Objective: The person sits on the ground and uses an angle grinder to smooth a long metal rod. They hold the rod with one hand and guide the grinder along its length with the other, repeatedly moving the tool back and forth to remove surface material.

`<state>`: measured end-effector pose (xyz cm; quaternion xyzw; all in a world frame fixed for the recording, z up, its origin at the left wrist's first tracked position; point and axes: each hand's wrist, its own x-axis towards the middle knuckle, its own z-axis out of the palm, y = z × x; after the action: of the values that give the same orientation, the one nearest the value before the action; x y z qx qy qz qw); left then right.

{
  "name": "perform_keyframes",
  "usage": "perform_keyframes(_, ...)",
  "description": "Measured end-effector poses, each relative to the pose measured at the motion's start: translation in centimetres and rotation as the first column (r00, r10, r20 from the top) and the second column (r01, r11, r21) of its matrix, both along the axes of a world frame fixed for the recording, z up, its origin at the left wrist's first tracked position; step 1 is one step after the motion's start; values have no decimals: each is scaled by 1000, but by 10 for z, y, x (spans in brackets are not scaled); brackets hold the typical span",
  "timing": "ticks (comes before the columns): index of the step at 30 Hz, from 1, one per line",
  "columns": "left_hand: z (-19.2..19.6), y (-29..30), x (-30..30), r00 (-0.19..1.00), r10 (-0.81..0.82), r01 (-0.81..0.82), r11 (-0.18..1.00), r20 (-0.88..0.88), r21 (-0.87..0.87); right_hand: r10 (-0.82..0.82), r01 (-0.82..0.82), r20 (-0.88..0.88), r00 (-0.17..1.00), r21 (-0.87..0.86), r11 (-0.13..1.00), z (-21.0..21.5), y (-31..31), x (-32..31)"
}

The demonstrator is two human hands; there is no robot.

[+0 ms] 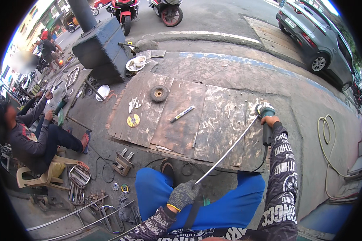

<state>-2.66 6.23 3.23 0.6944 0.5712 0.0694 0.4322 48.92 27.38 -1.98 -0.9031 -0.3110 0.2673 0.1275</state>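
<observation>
1. We see our left hand [184, 194], in a grey knit glove, with its fingers clamped on the near end of a long thin metal rod [228, 151]
2. The rod runs from that hand up and to the right, across the near edge of the plywood boards [213, 116] that lie on the pavement, and meets the head of the angle grinder [265, 120] at the boards' far right
3. Our right hand [270, 120] is bare, its fingers wrapped tight round the grinder's teal and dark body; the grinder's cable drops toward us
4. On the boards, well apart from the rod: a marker pen [182, 114] near the middle, a small black wheel [159, 93] farther off, a yellow disc [133, 120] and some white bits at the left
5. Our knees in blue trousers [221, 205] sit just near of the boards
6. At the left another person [32, 136] sits on a plastic chair [44, 174] among bent metal frames
7. A coiled hose [328, 140] lies at the right; a grey car [321, 40] and motorcycles [124, 10] stand on the far road
</observation>
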Motion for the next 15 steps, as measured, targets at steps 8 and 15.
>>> perform_keyframes(8,9,-5,2,1000,11,-11,1000,16,-3,-69,69,-17,997,4,998,23,-8,-20)
perform_keyframes(15,-29,-12,3,996,-35,17,975,79,220,122,-127,152,981,28,991,11,-51,-51)
